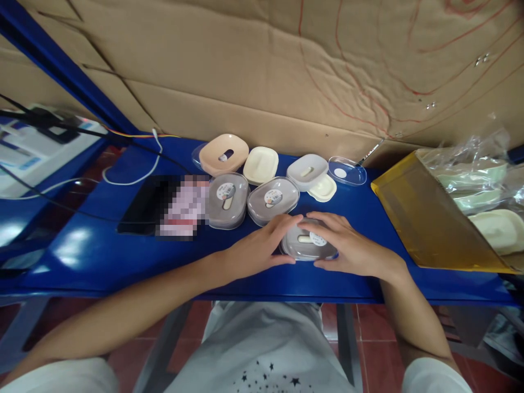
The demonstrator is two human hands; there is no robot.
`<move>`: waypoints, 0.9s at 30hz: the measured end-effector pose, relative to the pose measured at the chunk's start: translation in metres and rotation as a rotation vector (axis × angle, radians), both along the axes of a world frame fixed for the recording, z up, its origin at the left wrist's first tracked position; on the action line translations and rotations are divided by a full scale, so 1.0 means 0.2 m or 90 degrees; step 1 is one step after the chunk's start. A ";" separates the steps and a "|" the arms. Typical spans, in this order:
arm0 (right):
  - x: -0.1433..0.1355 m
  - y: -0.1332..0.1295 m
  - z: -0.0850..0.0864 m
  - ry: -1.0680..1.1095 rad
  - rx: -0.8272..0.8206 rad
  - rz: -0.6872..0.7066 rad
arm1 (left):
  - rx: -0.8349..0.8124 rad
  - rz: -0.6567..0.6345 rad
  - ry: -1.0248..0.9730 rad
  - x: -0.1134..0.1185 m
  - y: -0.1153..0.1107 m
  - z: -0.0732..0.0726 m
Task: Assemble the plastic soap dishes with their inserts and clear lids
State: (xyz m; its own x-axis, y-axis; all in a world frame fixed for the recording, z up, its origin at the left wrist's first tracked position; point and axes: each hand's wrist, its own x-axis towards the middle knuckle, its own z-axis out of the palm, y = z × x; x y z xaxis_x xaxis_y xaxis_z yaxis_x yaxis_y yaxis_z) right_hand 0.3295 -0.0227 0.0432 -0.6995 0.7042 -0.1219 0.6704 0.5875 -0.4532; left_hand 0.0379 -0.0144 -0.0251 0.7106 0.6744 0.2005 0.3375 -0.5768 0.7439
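Observation:
Close to the table's front edge lies a grey soap dish point(301, 249) with a clear lid and a round white label. My left hand point(264, 245) grips its left side, thumb near the front and fingers at the back. On the opposite side my right hand point(350, 248) holds it, fingers curled over the lid's edge by the label. Just behind are two more lidded grey soap dishes, one in the middle point(282, 210) and one to the left point(233, 215). Parts of the held dish's edges are hidden by my fingers.
Along the back of the blue table point(155, 262) lie a peach dish point(213, 158), a cream dish point(262, 164), a pale grey dish point(301, 169), a cream insert point(325, 191) and a clear lid point(352, 173). At right stands an open carton point(401, 218) with plastic-wrapped dishes; cables run at left.

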 end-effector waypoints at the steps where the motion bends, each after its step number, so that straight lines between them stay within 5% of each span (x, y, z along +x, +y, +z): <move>1: 0.00 0.00 0.00 0.003 0.006 0.005 | 0.000 0.001 0.004 0.00 0.00 0.00; 27: -0.02 -0.01 -0.03 -0.010 0.046 0.017 | -0.012 -0.024 0.022 -0.01 0.02 0.03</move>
State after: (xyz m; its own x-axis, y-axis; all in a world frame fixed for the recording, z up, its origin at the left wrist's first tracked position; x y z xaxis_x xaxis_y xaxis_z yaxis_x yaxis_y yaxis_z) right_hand 0.3254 -0.0243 0.0364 -0.7161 0.6931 -0.0823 0.6611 0.6357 -0.3986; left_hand 0.0351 -0.0113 -0.0194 0.7424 0.6501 0.1620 0.3416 -0.5753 0.7432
